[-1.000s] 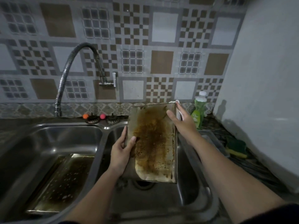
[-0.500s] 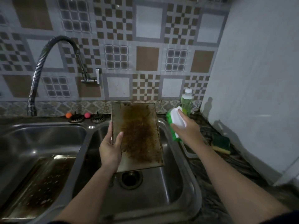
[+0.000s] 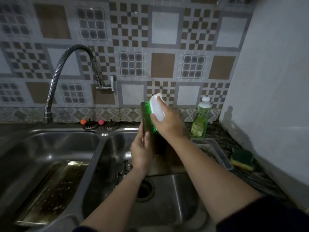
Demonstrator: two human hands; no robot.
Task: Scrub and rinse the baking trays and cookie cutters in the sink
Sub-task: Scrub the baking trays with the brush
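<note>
Two bare forearms reach over a stainless steel double sink (image 3: 100, 148). In the left basin lies a greasy rectangular metal baking tray (image 3: 50, 195), its near end cut off in shadow. Over the right basin, the left hand (image 3: 142, 153) grips the edge of a second dark, stained baking tray (image 3: 164, 158) held upright — largely hidden behind both hands. The right hand (image 3: 168, 124) grasps a white-backed scrubbing brush with green bristles (image 3: 154, 111), bristles touching the tray. Farther right, on the dark surface (image 3: 260, 180), sit a green-and-yellow sponge (image 3: 241, 158) and a green dish-soap bottle (image 3: 200, 118).

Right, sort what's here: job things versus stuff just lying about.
In the job:
left hand holding baking tray
right hand with scrub brush
second tray in left basin
faucet
soap bottle

Lying about:
sponge
plastic container
</note>
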